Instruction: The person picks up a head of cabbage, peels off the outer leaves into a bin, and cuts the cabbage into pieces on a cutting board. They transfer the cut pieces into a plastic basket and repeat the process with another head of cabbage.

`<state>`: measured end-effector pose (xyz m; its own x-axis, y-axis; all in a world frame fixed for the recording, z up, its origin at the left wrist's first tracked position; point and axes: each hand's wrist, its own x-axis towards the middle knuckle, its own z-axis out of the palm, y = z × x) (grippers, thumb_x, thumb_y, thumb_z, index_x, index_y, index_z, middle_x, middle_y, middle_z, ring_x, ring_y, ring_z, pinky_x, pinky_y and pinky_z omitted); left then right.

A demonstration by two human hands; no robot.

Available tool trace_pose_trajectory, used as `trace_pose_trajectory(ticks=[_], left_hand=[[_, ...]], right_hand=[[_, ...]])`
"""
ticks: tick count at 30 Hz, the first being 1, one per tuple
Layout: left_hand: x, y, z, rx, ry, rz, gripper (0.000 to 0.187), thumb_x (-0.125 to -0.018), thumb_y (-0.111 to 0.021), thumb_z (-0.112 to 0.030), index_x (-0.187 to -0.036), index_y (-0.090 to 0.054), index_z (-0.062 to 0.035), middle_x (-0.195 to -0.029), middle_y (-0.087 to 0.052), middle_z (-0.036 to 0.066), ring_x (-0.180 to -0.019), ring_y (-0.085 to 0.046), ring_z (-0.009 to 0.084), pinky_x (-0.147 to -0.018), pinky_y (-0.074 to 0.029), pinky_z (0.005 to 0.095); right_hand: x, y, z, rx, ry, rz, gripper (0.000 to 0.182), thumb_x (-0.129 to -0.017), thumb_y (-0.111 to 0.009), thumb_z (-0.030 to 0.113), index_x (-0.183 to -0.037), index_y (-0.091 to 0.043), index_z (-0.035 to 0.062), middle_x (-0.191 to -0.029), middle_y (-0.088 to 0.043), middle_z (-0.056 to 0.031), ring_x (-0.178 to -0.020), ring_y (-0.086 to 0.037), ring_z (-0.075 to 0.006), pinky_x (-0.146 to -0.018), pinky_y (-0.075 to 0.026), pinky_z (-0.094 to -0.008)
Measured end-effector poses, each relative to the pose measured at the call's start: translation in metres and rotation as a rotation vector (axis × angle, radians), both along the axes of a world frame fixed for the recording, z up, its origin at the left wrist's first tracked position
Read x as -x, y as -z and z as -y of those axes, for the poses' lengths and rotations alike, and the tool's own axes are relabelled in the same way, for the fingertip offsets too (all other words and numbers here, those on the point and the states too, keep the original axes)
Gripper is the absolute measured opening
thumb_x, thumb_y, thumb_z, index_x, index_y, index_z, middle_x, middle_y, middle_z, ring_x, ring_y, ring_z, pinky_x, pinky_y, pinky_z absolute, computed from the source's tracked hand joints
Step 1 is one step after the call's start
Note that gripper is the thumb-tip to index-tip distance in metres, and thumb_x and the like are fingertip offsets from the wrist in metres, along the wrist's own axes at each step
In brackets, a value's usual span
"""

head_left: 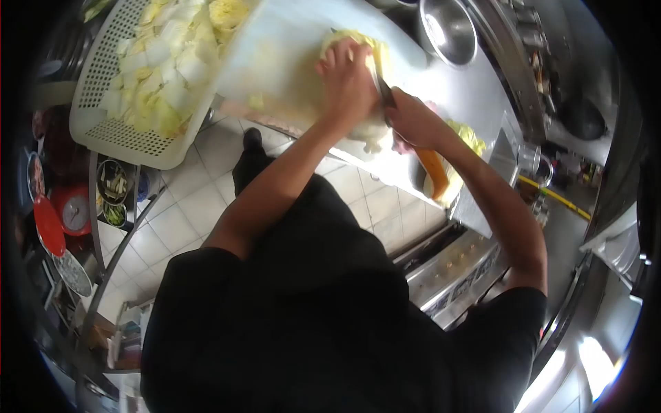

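My left hand (346, 77) presses down on a pale yellow cabbage (381, 54), which looks like napa cabbage, its fingers curled over the top. The cabbage lies on a white cutting board (275, 48). My right hand (416, 118) is wrapped round the handle of a knife (383, 86), whose dark blade stands against the right side of the cabbage, close to my left hand. Part of the blade is hidden by the cabbage and hand. Left of the board, a pale perforated basket (88, 113) holds cut cabbage pieces (169, 72).
A steel bowl (451, 31) stands beyond the board on the right. Near my right forearm lie more leafy cabbage (468, 136) and a long orange object (432, 173) I cannot identify. Containers and a red lid (49, 224) sit far left. Tiled floor (200, 168) shows below.
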<state>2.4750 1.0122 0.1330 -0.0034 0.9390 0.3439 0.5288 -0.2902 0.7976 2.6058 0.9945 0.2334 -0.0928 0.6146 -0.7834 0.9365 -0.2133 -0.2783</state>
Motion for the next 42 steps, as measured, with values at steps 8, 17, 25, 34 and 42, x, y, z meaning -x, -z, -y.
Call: trace_pose_trajectory(ticks=[8, 17, 25, 34, 42], left_hand=[[0.000, -0.001, -0.001, -0.008, -0.033, 0.013, 0.046, -0.071, -0.060, 0.002, -0.111, -0.042, -0.0116, -0.118, -0.042, 0.013, -0.113, -0.038, 0.0344, -0.086, -0.031, 0.0480], [0.003, 0.003, -0.001, -0.048, 0.016, 0.000, 0.046, -0.070, -0.057, 0.006, -0.112, -0.042, -0.0095, -0.120, -0.038, 0.015, -0.114, -0.034, 0.0361, -0.086, -0.030, 0.0490], [0.006, 0.010, -0.001, -0.077, 0.035, -0.011, 0.044, -0.072, -0.052, 0.007, -0.113, -0.040, -0.0036, -0.117, -0.038, 0.020, -0.113, -0.035, 0.0375, -0.089, -0.030, 0.0495], [0.043, 0.034, 0.004, 0.069, -0.011, 0.175, 0.048, -0.084, -0.050, 0.003, -0.128, -0.031, 0.0002, -0.123, -0.036, 0.021, -0.116, -0.038, 0.0348, -0.100, -0.032, 0.0439], [0.051, 0.000, 0.044, 0.738, -0.006, 0.768, 0.076, -0.085, -0.058, -0.003, -0.145, -0.010, -0.0022, -0.137, -0.036, 0.021, -0.124, -0.043, 0.0276, -0.099, -0.040, 0.0369]], right_hand=[[0.013, 0.030, 0.079, -0.385, 0.044, -0.038, 0.019, -0.088, -0.047, 0.004, -0.103, -0.040, -0.0058, -0.074, -0.057, -0.0305, -0.070, -0.059, -0.0464, -0.059, -0.046, -0.0513], [0.029, 0.066, 0.112, -0.420, 0.242, -0.004, 0.024, -0.082, -0.047, -0.001, -0.101, -0.035, -0.0065, -0.070, -0.058, -0.0292, -0.070, -0.058, -0.0462, -0.064, -0.046, -0.0514], [0.033, 0.109, 0.133, -0.443, 0.265, -0.042, 0.040, -0.076, -0.054, -0.001, -0.111, -0.037, -0.0091, -0.073, -0.061, -0.0272, -0.072, -0.061, -0.0449, -0.065, -0.049, -0.0511], [0.011, 0.075, 0.174, -0.410, 0.240, -0.081, 0.037, -0.075, -0.056, -0.001, -0.109, -0.041, -0.0094, -0.075, -0.062, -0.0258, -0.075, -0.062, -0.0426, -0.066, -0.050, -0.0493], [-0.012, 0.009, 0.195, -0.404, 0.341, -0.176, 0.028, -0.085, -0.052, 0.005, -0.109, -0.040, -0.0048, -0.068, -0.059, -0.0279, -0.069, -0.059, -0.0462, -0.063, -0.046, -0.0541]])
